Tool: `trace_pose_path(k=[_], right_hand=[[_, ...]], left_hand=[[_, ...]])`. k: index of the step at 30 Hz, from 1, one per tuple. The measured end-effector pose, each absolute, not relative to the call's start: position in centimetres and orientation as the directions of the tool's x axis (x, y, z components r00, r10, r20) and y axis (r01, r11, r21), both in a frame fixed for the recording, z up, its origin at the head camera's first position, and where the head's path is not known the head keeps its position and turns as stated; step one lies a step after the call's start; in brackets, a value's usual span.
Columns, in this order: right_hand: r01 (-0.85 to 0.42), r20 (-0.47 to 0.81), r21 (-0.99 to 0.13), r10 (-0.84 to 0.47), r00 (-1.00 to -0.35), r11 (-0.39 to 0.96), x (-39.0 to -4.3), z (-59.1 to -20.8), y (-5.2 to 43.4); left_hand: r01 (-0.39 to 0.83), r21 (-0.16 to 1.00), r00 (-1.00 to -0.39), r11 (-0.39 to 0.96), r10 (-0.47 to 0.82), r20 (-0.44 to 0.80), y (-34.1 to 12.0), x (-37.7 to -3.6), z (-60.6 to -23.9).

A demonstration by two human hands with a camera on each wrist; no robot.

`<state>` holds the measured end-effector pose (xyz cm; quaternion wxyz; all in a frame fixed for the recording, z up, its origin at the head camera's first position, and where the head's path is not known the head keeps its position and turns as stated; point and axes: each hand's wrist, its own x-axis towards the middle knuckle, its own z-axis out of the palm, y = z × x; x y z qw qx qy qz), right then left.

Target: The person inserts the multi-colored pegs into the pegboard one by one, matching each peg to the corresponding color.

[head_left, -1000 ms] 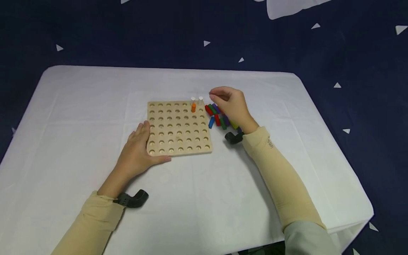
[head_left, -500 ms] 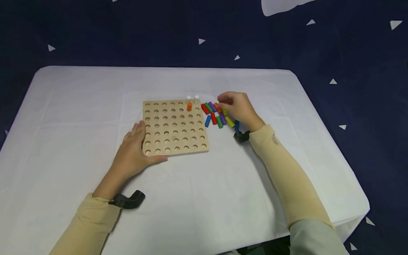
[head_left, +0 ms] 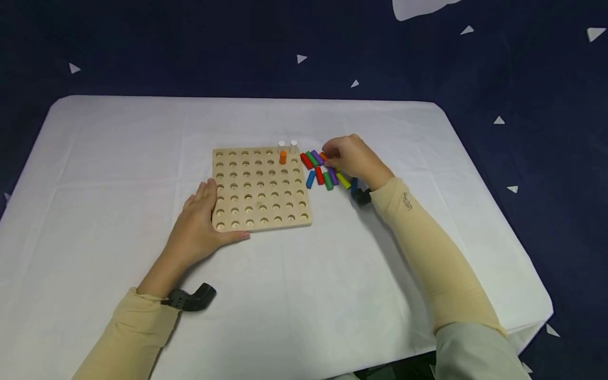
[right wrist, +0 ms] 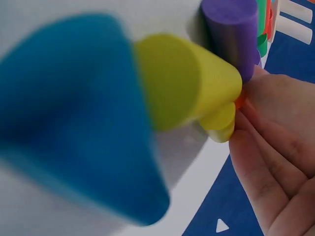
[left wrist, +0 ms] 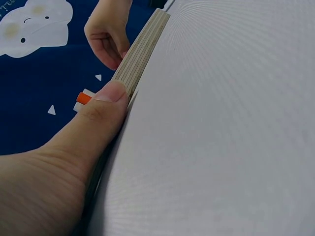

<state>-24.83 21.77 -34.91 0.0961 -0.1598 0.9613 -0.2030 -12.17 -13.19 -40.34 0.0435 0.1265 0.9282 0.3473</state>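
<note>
Fingers of the left hand (head_left: 197,232) lie straight and together, flat on the white cloth (head_left: 119,174), with the thumb pressed along the near left edge of the board (head_left: 261,190). From the left wrist the thumb tip (left wrist: 110,93) touches the board's layered side.

On the board an orange peg (head_left: 282,157) stands upright near the far right corner, and two white pegs (head_left: 287,144) stand just behind it in the last row.

Just right of the board lies a loose heap of pegs (head_left: 323,169): red, green, purple, blue and yellow ones on their sides, touching one another.

Over the far right of that heap sits the right hand (head_left: 353,161), fingers curled down with the tips together on an orange peg end (head_left: 323,156) that peeks out beside them. From the right wrist a sliver of orange (right wrist: 240,101) shows at the fingertips (right wrist: 261,93), touching them, but how firmly the hand pinches it cannot be told. Most of that peg is hidden under the hand. A blurred blue peg (right wrist: 69,113) and a yellow one (right wrist: 189,86) fill the right wrist view, cutting off most of the heap.
</note>
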Motion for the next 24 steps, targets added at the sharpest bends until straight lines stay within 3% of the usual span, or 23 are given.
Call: trace_pose_path(k=[14, 24], right_hand=[[-0.324, -0.211, -0.274, -0.385, -0.898, 0.905, -25.3, -33.8, 20.8], [-0.386, -0.210, -0.194, -0.423, -0.881, 0.902, -25.6, -33.9, 20.2]], left_hand=[[0.197, 0.653, -0.965, 0.731, 0.263, -0.004, -13.2, -12.1, -40.2], [0.196, 0.653, -0.966, 0.732, 0.260, -0.002, -13.2, -12.1, -40.2]])
